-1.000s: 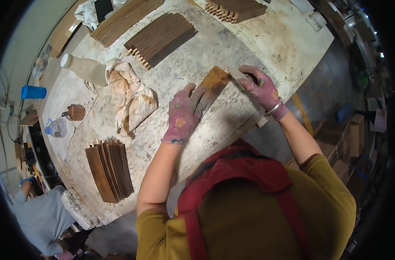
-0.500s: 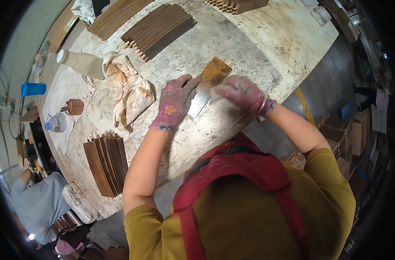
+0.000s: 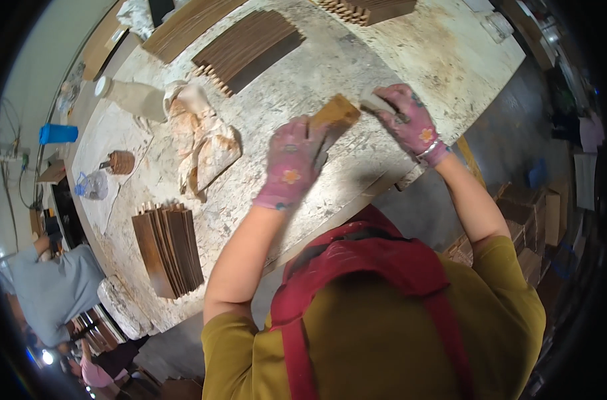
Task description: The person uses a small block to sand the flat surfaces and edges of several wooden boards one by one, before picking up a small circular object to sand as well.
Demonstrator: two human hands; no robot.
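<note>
My left hand (image 3: 291, 163), in a pink flowered glove, is closed on a brown wooden board (image 3: 339, 113). The board is tilted, with its edge turned toward me, and the hand covers its near end. My right hand (image 3: 410, 123), gloved alike, is closed on a small whitish pad (image 3: 377, 103) whose exact kind I cannot make out. It hovers just to the right of the board, apart from it.
Stacked dark boards with pegs (image 3: 250, 50) lie at the far side of the stained worktable (image 3: 277, 247). More boards (image 3: 168, 250) stand at left. A stained cloth (image 3: 200, 140), a whitish bottle (image 3: 130, 97) and a clear jug (image 3: 92, 185) are nearby. Another person (image 3: 50, 293) is at lower left.
My right hand has moved away from the board, up and to the right, with the pad. My left hand has shifted right, and the board has gone from lying flat to tilted.
</note>
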